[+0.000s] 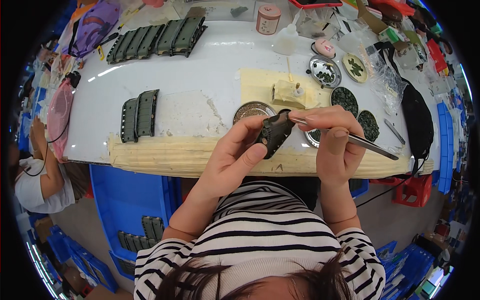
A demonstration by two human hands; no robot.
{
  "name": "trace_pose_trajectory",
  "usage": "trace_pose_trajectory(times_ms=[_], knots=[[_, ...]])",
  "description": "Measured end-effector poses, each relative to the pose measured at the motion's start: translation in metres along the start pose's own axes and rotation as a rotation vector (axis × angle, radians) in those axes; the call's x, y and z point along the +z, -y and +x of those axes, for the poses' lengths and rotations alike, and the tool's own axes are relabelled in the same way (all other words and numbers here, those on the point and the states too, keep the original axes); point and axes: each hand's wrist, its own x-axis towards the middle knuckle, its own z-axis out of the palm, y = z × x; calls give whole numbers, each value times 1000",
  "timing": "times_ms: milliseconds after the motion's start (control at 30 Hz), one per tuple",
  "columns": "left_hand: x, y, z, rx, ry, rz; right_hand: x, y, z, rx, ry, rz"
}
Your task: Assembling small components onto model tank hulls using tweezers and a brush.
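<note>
Head view: the left hand (231, 156) pinches a dark green part (276, 135) just on the near side of the yellow block (286, 96), while the right hand (339, 142) grips tweezers (372, 146) near the part's upper edge.

No words or numbers are clear enough to read. Small print, too fine to make out, stands on the side of the pink cylindrical tin (269, 21) on the glossy white desk (97, 107); a small red mark shows on the pink, rounded object (325, 47), its meaning unclear.
</note>
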Motion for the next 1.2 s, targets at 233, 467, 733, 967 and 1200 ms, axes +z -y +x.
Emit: trace_pose_trajectory(times_ms=[233,467,733,967,1200], knots=[[-3,-4,1,-128,137,-271,-6,-1,-5,-126,40,-67],[-5,8,0,-177,74,-211,-5,-1,-10,-101,-3,-41],[-3,7,-2,-138,80,-197,-6,0,-11,-79,-23,-20],[1,7,-1,-156,47,-225,-8,0,-10,-81,-34,-43],[-1,5,-3,-106,49,-306,-8,-2,-10,-63,-41,-53]])
